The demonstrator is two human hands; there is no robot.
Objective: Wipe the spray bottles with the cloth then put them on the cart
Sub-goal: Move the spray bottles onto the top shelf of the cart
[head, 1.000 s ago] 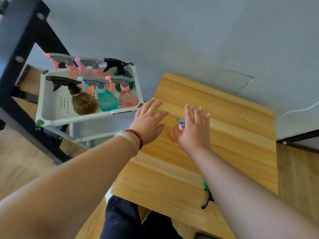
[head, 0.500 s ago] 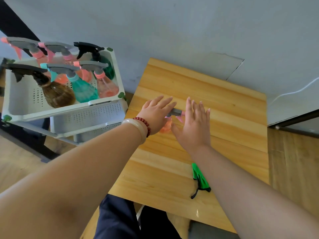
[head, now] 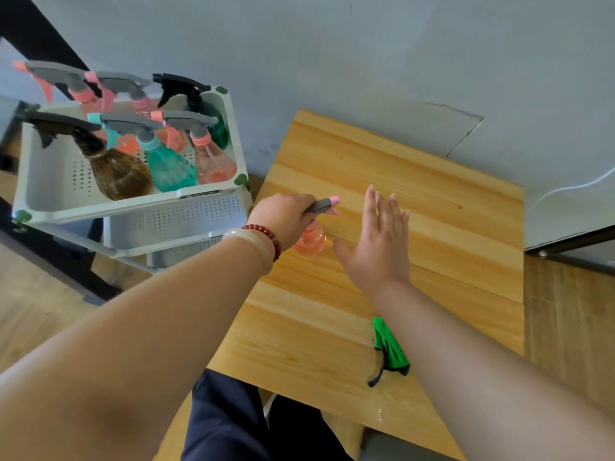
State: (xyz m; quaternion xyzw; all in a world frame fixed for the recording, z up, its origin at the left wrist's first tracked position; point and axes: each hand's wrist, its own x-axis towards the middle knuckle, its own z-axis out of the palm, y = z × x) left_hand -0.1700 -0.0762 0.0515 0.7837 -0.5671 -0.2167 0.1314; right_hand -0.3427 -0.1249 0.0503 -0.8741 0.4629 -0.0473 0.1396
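Seen from above a seated person's dark-trousered lap (head: 229, 424), a green cloth (head: 390, 346) lies crumpled near the wooden desk's (head: 439, 214) near right corner, with no hand on it. Farther in, the right hand (head: 377, 251) hovers flat, fingers straight and spread and holding nothing, just beside a pink spray bottle (head: 311, 240) that sits close to the desk's left edge, about midway along it. The left hand (head: 283, 218), with a red bead bracelet and a pale bangle at the wrist, has its fingers curled round the bottle's neck under the grey trigger head, whose pink nozzle points toward the right hand. Whether the base rests on the wood or is just off it cannot be told. Beyond the left edge stands the white tiered cart (head: 133, 203), its top tray carrying a brown bottle (head: 121, 176), a teal bottle (head: 169, 169), another pink one and a dark green bottle (head: 214, 128), with two more pink ones at the far rim. The step appears to be the last bottle's transfer. It would go best lifted upright by the neck, carried high over the tray's near rim, and set down at the tray's left end, where perforated floor shows, with its nozzle turned clear of the neighbouring triggers.
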